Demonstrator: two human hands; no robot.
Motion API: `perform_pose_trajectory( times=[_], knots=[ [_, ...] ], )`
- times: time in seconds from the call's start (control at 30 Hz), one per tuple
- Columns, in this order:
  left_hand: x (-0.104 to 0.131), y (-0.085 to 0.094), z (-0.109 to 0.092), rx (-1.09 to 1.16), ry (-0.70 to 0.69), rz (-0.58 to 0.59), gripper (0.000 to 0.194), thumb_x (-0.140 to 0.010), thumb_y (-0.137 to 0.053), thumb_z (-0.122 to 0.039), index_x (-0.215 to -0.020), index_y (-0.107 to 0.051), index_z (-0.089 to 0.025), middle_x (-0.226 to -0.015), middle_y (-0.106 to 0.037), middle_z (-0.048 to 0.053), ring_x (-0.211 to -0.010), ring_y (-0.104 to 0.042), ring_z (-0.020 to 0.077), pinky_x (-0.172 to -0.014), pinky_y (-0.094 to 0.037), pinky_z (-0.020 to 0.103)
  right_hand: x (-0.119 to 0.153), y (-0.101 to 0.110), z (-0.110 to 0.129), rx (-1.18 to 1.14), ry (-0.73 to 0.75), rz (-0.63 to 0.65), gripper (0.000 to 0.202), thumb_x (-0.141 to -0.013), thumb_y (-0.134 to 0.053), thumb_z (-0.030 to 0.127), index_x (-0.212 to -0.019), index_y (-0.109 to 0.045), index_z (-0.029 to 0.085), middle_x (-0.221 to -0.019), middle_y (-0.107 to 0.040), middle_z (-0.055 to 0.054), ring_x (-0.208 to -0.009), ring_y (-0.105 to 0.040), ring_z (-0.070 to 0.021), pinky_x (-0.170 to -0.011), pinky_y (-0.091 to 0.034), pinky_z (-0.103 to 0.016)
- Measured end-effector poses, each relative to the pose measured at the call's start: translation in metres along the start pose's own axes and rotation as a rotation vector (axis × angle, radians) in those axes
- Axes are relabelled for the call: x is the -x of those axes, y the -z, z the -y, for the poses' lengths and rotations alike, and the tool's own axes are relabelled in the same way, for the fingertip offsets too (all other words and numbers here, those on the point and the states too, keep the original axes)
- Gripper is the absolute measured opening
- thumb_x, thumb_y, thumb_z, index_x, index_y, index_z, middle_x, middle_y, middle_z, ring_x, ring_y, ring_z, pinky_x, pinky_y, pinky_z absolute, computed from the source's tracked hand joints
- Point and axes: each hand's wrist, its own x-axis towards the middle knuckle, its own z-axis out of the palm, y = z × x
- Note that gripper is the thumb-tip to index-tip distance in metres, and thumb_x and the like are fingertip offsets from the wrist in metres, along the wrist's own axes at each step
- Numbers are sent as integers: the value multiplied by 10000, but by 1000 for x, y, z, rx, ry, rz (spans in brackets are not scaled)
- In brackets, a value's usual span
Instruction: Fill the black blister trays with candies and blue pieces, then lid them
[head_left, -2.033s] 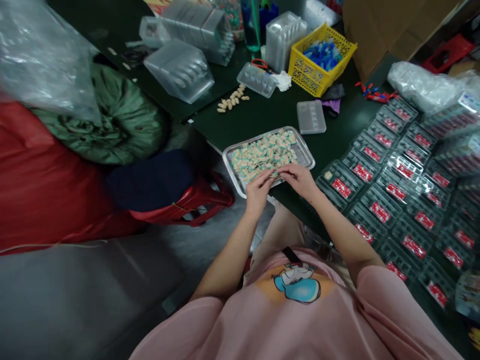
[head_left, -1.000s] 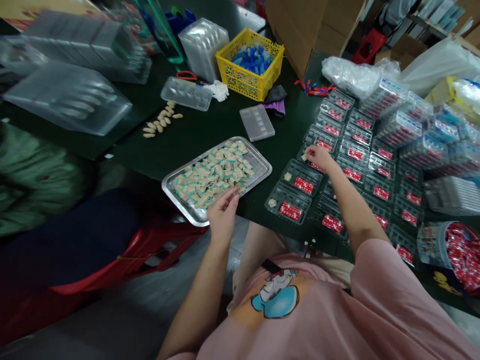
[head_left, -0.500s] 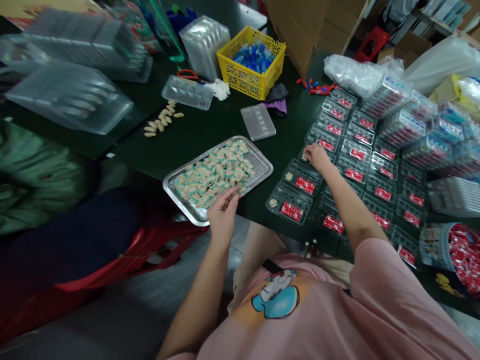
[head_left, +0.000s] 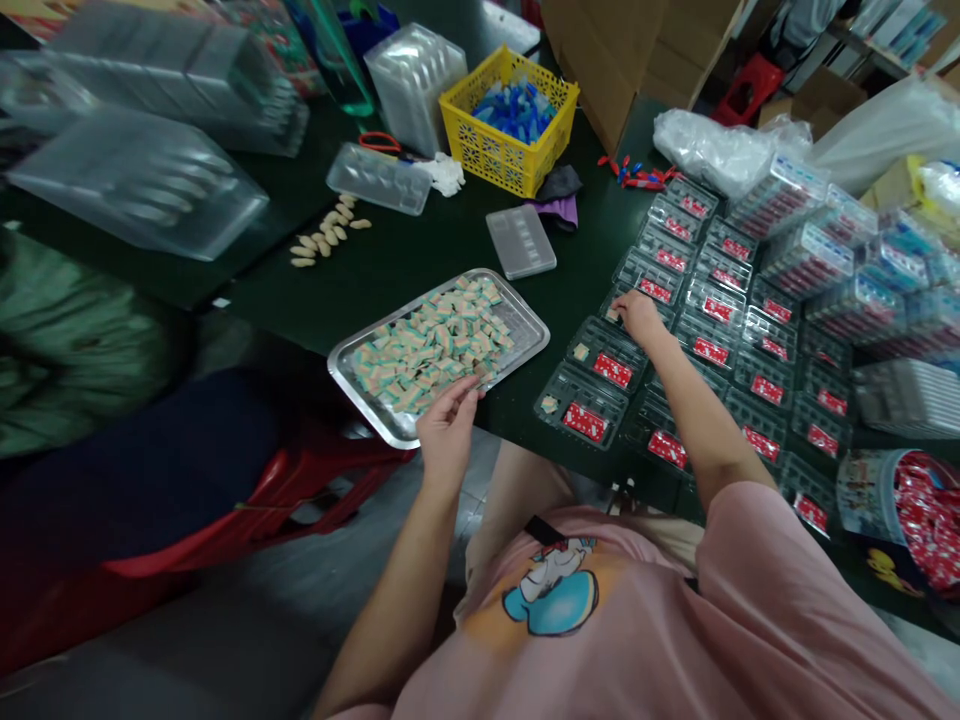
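My left hand is over the near rim of a metal tray, thumb and fingers pinched together. Whatever it may hold is too small to make out. Small cream-and-teal square pieces lie heaped in that tray. My right hand reaches into a clear plastic blister tray, its fingertips closed on a small pale square piece. Nearer me, two blister trays each have one such square in a corner and a red-and-white packet in a larger compartment.
Rows of blister trays with red packets cover the right side. Stacked filled packs and a tub of red packets stand beyond. A yellow basket, peanut-shaped pieces, a clear lid and scissors lie farther back.
Both hands stay at nearly the same places, the left pinched at the metal tray and the right at the same blister tray. The view has shifted slightly.
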Motion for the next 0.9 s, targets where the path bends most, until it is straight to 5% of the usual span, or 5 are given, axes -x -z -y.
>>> perform_pose_trajectory(
  times=[0.17,0.53,0.9],
  knots=[
    [1,3,-1,10,4,2,312,-816,-674,-387,-1051,-746,-194,-1032,-726,77,-841,-693,171,-834,-539,315,2,2,2,-23,-15,-25,284,-857,-571,141,-1104,-710,124,-1000,-705,-121,-902,-635,-220,-878,-473,-324],
    [3,3,-2,10,29,7,330,-811,-672,-399,-1058,-743,-192,-1018,-736,79,-842,-696,184,-805,-538,316,-2,3,13,149,-32,13,223,-890,-535,147,-986,-736,150,-1010,-699,-138,-944,-624,-239,-814,-452,-314],
    [6,4,-10,-17,15,4,303,-809,-676,-390,-1023,-753,-190,-1054,-733,83,-827,-693,183,-826,-536,330,9,1,13,106,-38,-126,261,-906,-464,137,-1014,-701,131,-990,-665,-154,-950,-582,-272,-816,-430,-342]
  ],
)
